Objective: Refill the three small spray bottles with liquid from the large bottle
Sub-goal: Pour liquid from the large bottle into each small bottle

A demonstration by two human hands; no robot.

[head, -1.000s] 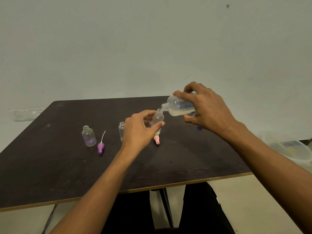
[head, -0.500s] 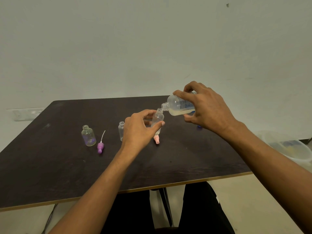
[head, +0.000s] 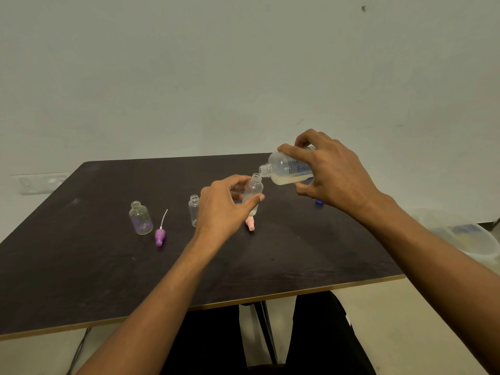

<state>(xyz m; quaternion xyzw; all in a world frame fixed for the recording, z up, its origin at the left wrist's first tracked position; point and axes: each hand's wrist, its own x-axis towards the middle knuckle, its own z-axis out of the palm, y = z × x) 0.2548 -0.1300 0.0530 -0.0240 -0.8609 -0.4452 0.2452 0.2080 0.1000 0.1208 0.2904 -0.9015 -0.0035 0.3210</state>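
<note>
A person's two bare arms reach over a dark table against a pale wall. Next to half a second ago, almost nothing differs: both hands and every bottle sit in the same places, and the pour holds the same angle.

The right hand grips the large bottle, fingers over the top and thumb beneath. The bottle is tipped nearly flat, its open neck pointing left and down, with milky liquid pooled along its lower side. The neck meets the mouth of the middle small bottle, which the left hand pinches between thumb and fingers, holding it slightly tilted just above the table. Pale liquid shows in its lower part.

A second small bottle stands open just left of that hand, partly hidden by it. A third small bottle stands open farther left, with a purple spray cap lying beside it (its thin white tube points away). A pink spray cap lies under the held bottle. A blue cap peeks out below the right hand.

The large bottle's label carries blue print, too small to read. A clear plastic tub sits off the table's right edge.
</note>
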